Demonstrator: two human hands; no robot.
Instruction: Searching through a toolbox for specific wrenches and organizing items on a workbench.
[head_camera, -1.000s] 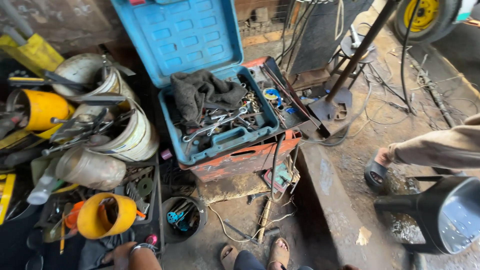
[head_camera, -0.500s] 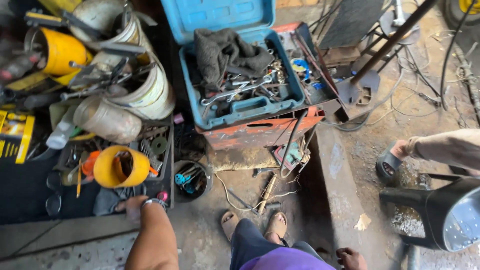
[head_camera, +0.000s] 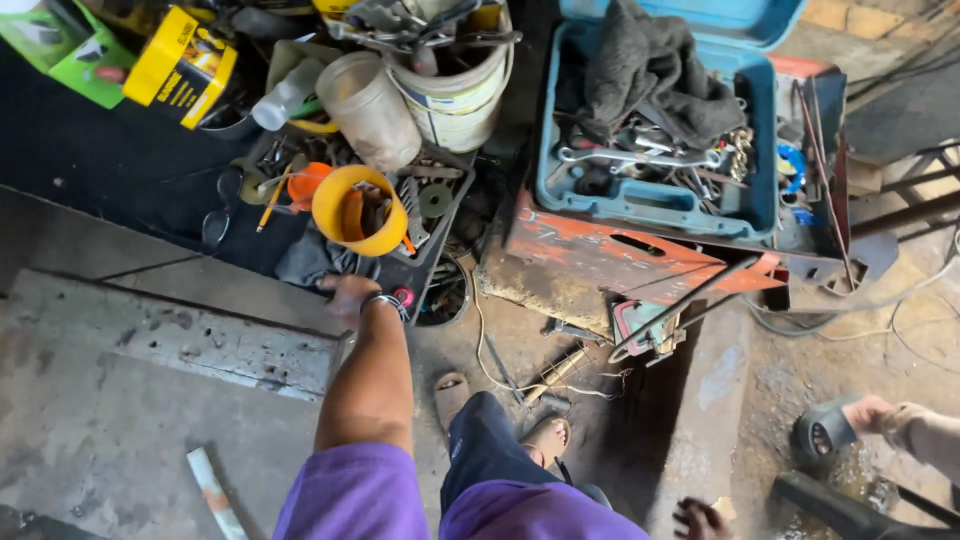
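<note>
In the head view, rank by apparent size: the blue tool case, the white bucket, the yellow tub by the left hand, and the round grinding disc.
1. Blue tool case
2. White bucket
3. Yellow tub, just ahead of the left hand; not far behind the bucket, which is cut off at the top edge
4. Grinding disc

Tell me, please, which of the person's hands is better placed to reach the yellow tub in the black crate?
Probably the left. The left hand rests at the black crate edge just below the yellow tub; the right hand sits low near the knees, far away.
</note>
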